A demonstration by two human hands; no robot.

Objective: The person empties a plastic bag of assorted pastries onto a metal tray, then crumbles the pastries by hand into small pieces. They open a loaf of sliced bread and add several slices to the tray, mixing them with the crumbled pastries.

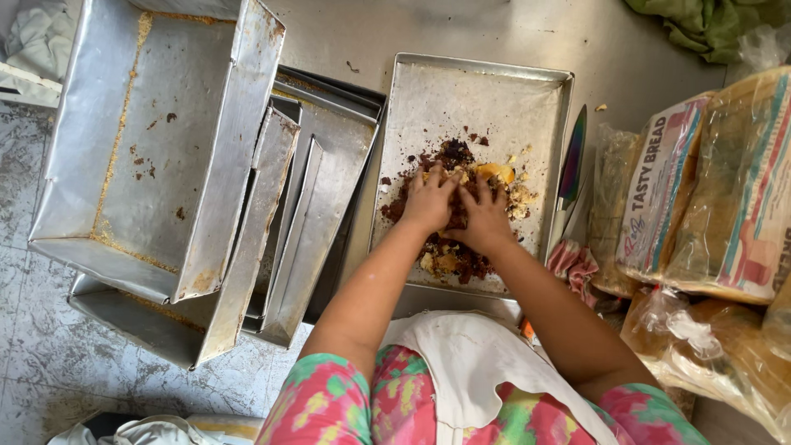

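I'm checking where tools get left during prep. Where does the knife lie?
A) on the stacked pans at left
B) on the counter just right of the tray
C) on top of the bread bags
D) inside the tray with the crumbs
B: the knife lies on the counter along the right rim of the tray, between it and the bagged bread.

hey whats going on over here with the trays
A person has both hands, the left hand and the right hand, pressed side by side into a heap of dark and yellow cake crumbs on a shallow metal tray. A knife lies just right of the tray, with bagged bread loaves beyond it. Empty deep baking tins are stacked to the left.
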